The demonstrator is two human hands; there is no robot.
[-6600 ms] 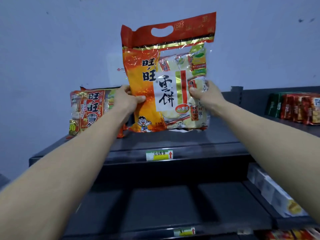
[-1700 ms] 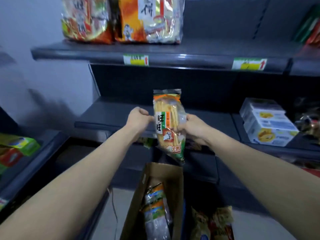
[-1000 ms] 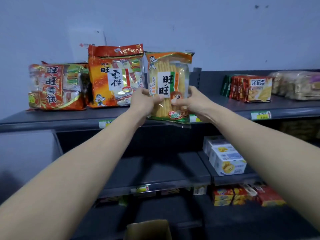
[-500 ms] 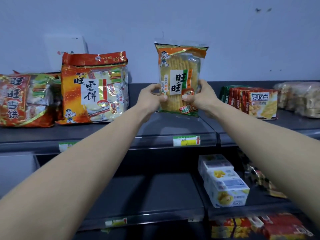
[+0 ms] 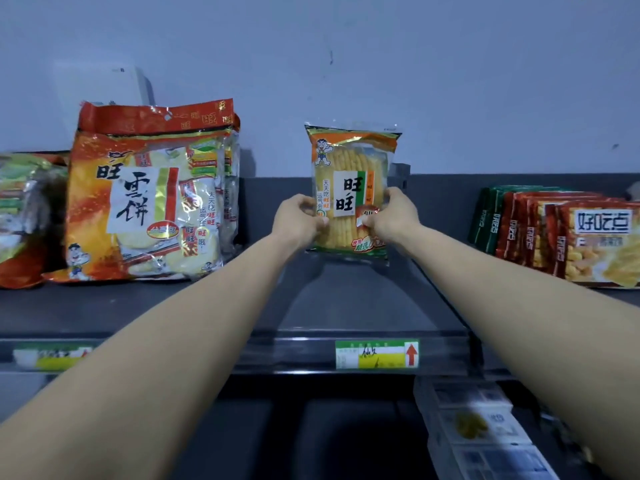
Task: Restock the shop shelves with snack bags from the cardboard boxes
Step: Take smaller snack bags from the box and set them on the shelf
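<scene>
A narrow yellow-and-orange cracker bag (image 5: 349, 188) stands upright at the back of the dark top shelf (image 5: 346, 299), its bottom edge on or just above the shelf board. My left hand (image 5: 298, 221) pinches its lower left side and my right hand (image 5: 391, 216) grips its lower right side. To the left, a large orange snack bag (image 5: 149, 195) leans against the wall, with another similar bag (image 5: 24, 216) beside it at the frame's left edge. No cardboard box is in view.
A row of red and green biscuit packs (image 5: 561, 237) stands on the top shelf at the right. A green-yellow price label (image 5: 376, 354) sits on the shelf's front rail. White boxes (image 5: 478, 434) lie on the lower shelf at the right.
Both hands have carried the narrow cracker bag further back and down onto the top shelf, to the right of the large orange bag. The view has moved closer.
</scene>
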